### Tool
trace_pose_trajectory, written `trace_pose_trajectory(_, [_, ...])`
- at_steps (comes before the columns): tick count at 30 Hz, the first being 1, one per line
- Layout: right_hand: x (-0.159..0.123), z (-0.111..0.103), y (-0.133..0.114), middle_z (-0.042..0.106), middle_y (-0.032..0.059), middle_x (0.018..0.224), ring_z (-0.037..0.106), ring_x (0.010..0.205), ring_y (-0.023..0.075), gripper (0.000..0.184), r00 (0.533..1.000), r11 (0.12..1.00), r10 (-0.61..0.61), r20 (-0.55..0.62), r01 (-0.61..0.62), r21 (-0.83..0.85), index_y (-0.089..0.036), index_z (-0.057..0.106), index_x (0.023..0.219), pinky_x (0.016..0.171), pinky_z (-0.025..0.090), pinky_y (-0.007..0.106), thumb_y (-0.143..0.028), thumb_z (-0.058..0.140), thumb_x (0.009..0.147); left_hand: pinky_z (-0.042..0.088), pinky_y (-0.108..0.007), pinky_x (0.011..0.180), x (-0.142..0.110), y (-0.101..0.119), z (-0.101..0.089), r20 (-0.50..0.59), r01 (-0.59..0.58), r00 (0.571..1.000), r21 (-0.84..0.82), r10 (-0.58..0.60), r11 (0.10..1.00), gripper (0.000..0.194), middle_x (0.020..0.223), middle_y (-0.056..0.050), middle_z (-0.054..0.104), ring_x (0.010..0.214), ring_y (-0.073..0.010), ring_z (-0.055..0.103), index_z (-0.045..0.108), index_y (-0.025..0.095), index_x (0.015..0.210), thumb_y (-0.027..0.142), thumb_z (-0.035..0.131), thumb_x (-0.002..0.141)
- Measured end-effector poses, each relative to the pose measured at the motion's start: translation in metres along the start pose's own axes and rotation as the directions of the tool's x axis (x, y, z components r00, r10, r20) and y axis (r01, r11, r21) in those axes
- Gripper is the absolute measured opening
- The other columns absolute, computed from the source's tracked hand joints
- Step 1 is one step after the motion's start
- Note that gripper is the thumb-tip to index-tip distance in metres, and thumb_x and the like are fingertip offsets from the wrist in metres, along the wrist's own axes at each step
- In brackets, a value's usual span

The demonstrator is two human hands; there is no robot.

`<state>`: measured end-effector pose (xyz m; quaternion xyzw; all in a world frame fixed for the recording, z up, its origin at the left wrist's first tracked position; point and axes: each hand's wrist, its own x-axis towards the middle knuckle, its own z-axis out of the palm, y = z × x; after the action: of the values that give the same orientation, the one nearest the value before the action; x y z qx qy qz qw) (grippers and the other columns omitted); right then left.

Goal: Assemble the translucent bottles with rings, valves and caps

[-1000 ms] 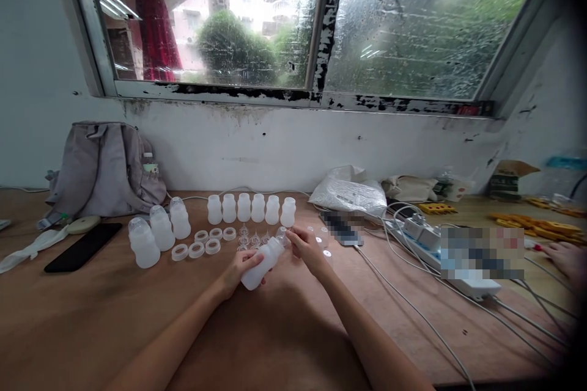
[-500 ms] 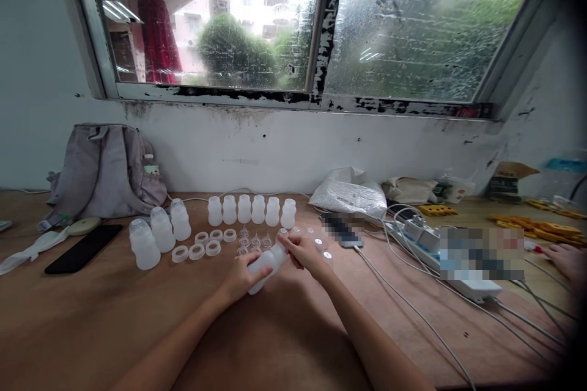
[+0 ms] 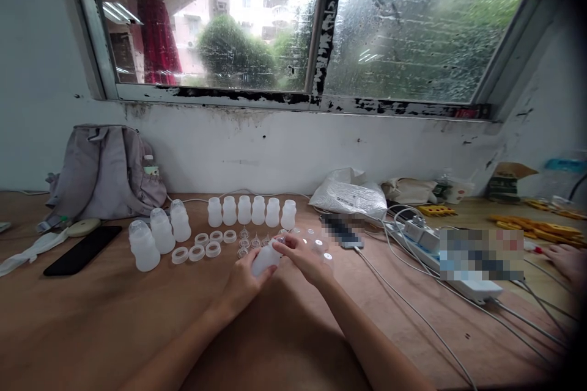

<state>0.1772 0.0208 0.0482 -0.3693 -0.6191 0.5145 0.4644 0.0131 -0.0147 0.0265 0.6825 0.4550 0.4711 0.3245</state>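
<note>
Wrapped around the body of a frosted white baby bottle [image 3: 263,263] is my left hand [image 3: 246,280]. The bottle tilts with its top toward the upper right. My right hand [image 3: 300,258] closes its fingers on the bottle's top end, and the part under the fingertips is mostly hidden. Just beyond my hands lie clear teats [image 3: 243,244] and several white collar rings [image 3: 197,252]. Clear domed caps [image 3: 327,258] stand right of my right hand. A row of bottles without tops [image 3: 244,211] stands behind. Three bottles with clear caps [image 3: 162,233] are on the left.
A grey backpack [image 3: 110,165], a black phone [image 3: 82,250] and a white cloth strip [image 3: 34,250] lie left. Rightward are a silvery bag [image 3: 351,195], a charging phone [image 3: 348,237], a white power strip [image 3: 472,286] with cables, and another person's hand [image 3: 564,259] at the edge.
The bottle has turned slightly in my hands, and my left hand now covers its lower end more. My right hand has shifted slightly left and its fingers have moved on the top end.
</note>
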Motion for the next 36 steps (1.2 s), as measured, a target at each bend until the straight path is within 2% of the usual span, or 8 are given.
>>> trace_pose_trajectory(7, [-0.002, 0.002, -0.003, 0.062, 0.0055, 0.092, 0.055, 0.087, 0.0191, 0.035, 0.992, 0.978, -0.001, 0.129, -0.026, 0.208, -0.020, 0.063, 0.094, 0.080, 0.040, 0.030, -0.039, 0.065, 0.066, 0.041, -0.025, 0.060, 0.006, 0.000, 0.001, 0.182, 0.188, 0.973, -0.274, -0.142, 0.943, 0.047, 0.078, -0.006, 0.062, 0.070, -0.0180, 0.056, 0.057, 0.010, 0.097, 0.048, 0.055, 0.070])
trace_pose_trajectory(12, [-0.003, 0.006, -0.002, 0.063, 0.0038, 0.087, 0.055, 0.087, 0.0196, 0.032, 0.997, 0.989, -0.055, 0.051, 0.047, 0.141, -0.021, 0.064, 0.094, 0.076, 0.040, 0.030, -0.037, 0.065, 0.066, 0.042, -0.027, 0.066, 0.002, 0.000, 0.002, 0.018, 0.050, 0.999, 0.006, -0.051, 0.999, 0.046, 0.085, -0.003, 0.063, 0.077, -0.0202, 0.056, 0.055, 0.018, 0.105, 0.042, 0.061, 0.066])
trace_pose_trajectory(16, [0.003, -0.011, -0.002, 0.061, 0.0038, 0.088, 0.055, 0.079, 0.0186, 0.034, 0.993, 0.961, -0.118, -0.016, 0.110, -0.252, -0.022, 0.063, 0.095, 0.069, 0.041, 0.030, -0.041, 0.063, 0.066, 0.041, -0.031, 0.078, 0.003, -0.007, 0.000, -0.092, -0.067, 0.992, 0.166, 0.083, 0.984, 0.050, 0.102, -0.006, 0.060, 0.091, -0.0227, 0.055, 0.050, 0.020, 0.111, 0.039, 0.061, 0.066])
trace_pose_trajectory(21, [0.008, -0.055, 0.004, 0.057, 0.0084, 0.085, 0.050, 0.084, 0.0231, 0.020, 0.903, 0.459, -0.342, -0.259, -0.080, -0.885, -0.019, 0.066, 0.081, 0.072, 0.035, 0.035, -0.035, 0.057, 0.071, 0.040, -0.032, 0.081, 0.006, -0.018, -0.002, -0.094, -0.064, 0.992, 0.189, 0.083, 0.980, 0.045, 0.100, -0.005, 0.060, 0.092, -0.0223, 0.055, 0.052, 0.021, 0.105, 0.039, 0.062, 0.065])
trace_pose_trajectory(26, [0.005, -0.063, 0.013, 0.057, 0.0084, 0.090, 0.045, 0.092, 0.0274, 0.018, 0.939, 0.197, -0.229, -0.256, -0.213, -0.957, -0.023, 0.067, 0.081, 0.072, 0.031, 0.036, -0.034, 0.062, 0.067, 0.041, -0.032, 0.079, 0.006, -0.019, -0.001, -0.047, -0.024, 0.998, 0.159, 0.031, 0.987, 0.048, 0.098, -0.007, 0.062, 0.091, -0.0234, 0.055, 0.052, 0.020, 0.107, 0.043, 0.061, 0.065])
trace_pose_trajectory(31, [0.008, -0.058, 0.008, 0.059, 0.0068, 0.083, 0.050, 0.085, 0.0244, 0.019, 0.907, 0.556, -0.281, -0.312, -0.111, -0.824, -0.019, 0.063, 0.072, 0.071, 0.034, 0.036, -0.037, 0.062, 0.066, 0.042, -0.032, 0.078, 0.007, -0.020, -0.002, -0.050, -0.036, 0.998, 0.109, 0.042, 0.993, 0.048, 0.097, -0.006, 0.062, 0.088, -0.0230, 0.057, 0.053, 0.019, 0.105, 0.043, 0.062, 0.064])
trace_pose_trajectory(34, [0.010, -0.055, 0.000, 0.060, 0.0058, 0.079, 0.055, 0.074, 0.0193, 0.029, 0.862, 0.909, -0.282, -0.421, 0.099, -0.405, -0.017, 0.058, 0.077, 0.067, 0.041, 0.033, -0.045, 0.060, 0.067, 0.042, -0.031, 0.078, 0.008, -0.020, -0.003, -0.049, -0.047, 0.997, 0.129, 0.053, 0.991, 0.048, 0.099, -0.006, 0.062, 0.088, -0.0224, 0.057, 0.053, 0.020, 0.105, 0.043, 0.062, 0.064])
trace_pose_trajectory(36, [0.010, -0.050, -0.003, 0.061, 0.0048, 0.077, 0.057, 0.069, 0.0171, 0.033, 0.876, 0.979, -0.199, -0.438, 0.162, -0.122, -0.017, 0.056, 0.081, 0.065, 0.045, 0.032, -0.046, 0.062, 0.066, 0.042, -0.031, 0.077, 0.008, -0.020, -0.004, -0.035, -0.051, 0.998, 0.156, 0.057, 0.986, 0.047, 0.099, -0.006, 0.062, 0.088, -0.0220, 0.057, 0.053, 0.020, 0.106, 0.043, 0.061, 0.065])
